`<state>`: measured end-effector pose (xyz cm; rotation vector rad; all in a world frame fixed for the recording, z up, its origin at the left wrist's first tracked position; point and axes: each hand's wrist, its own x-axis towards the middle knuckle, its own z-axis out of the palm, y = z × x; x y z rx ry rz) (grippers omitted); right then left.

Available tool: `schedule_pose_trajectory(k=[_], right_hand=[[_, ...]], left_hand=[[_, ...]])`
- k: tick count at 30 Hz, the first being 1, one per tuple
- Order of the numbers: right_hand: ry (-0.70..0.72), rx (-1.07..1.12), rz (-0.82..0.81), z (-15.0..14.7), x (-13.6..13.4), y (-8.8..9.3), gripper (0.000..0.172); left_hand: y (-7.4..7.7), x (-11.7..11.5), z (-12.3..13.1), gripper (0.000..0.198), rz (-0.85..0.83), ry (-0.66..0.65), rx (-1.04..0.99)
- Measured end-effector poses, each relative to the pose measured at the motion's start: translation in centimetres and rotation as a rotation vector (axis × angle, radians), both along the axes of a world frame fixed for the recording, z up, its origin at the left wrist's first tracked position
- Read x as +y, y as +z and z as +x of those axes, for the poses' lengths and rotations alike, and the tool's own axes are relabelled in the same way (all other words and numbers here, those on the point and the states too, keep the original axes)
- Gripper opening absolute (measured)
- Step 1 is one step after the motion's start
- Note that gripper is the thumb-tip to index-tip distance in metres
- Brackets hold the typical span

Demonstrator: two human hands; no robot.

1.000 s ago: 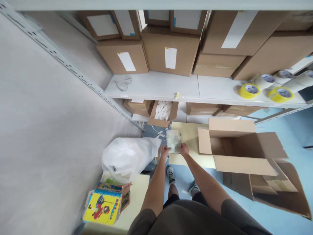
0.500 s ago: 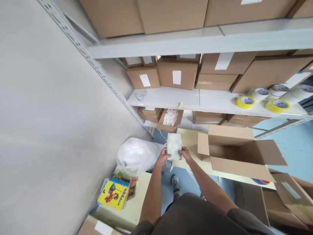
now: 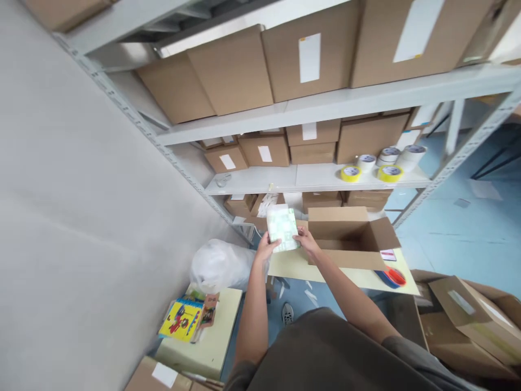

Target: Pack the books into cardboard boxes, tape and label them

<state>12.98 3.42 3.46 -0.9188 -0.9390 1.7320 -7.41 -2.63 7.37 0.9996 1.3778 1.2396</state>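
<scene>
A flat, pale green and white packet (image 3: 284,225) is held out in front of me, tilted a little. It looks like a thin book or pad in a whitish wrapping, but I cannot make out which. My left hand (image 3: 266,247) grips its lower left edge, thumb on top. On its lower right edge my right hand (image 3: 306,240) is closed, the thumb likewise on the upper face. Beyond the right hand stands an open cardboard box (image 3: 354,259) with flaps spread, on a pale yellow table (image 3: 291,267).
A shelf (image 3: 260,176) carries cardboard boxes and tape rolls (image 3: 350,173). At left are a white plastic bag (image 3: 222,266) and a low table (image 3: 215,342) with children's books (image 3: 181,320). A blue and red tape dispenser-like object (image 3: 391,277) lies right. Open cartons (image 3: 468,315) stand lower right.
My view has turned to the right and takes in more of the shelving. The packet has tilted and sits slightly higher; both hands still hold it.
</scene>
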Motion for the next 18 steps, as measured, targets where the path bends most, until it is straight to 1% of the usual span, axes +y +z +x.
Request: schedule_pose_trajectory(k=[3,7,10,12,14,16,18], right_hand=[[-0.112,0.002,0.008,7.2,0.2,0.7,0.048],[-0.211,-0.052,-0.001,16.6,0.0,0.7,0.048],[-0.265,-0.146,-0.005,22.0,-0.1,0.4,0.049],[-0.276,-0.235,-0.003,24.7,0.4,0.4,0.048],[-0.244,-0.351,0.031,26.7,1.6,0.8,0.047],[-0.19,-0.498,0.103,28.0,3.6,1.5,0.045],[-0.125,-0.668,0.193,28.5,6.3,2.4,0.04]], left_hand=[[0.2,2.3,5.8,0.063,-0.015,-0.082,0.002],[-0.5,5.3,14.1,0.06,-0.05,-0.2,-0.054],[-1.1,6.8,19.6,0.053,-0.124,-0.202,-0.091],[-1.5,7.2,22.5,0.046,-0.189,-0.166,-0.081],[-1.8,6.9,24.8,0.043,-0.24,-0.12,-0.074],[-2.2,6.1,26.5,0.043,-0.285,-0.098,-0.075],[-2.5,5.1,27.8,0.044,-0.341,-0.127,-0.073]])
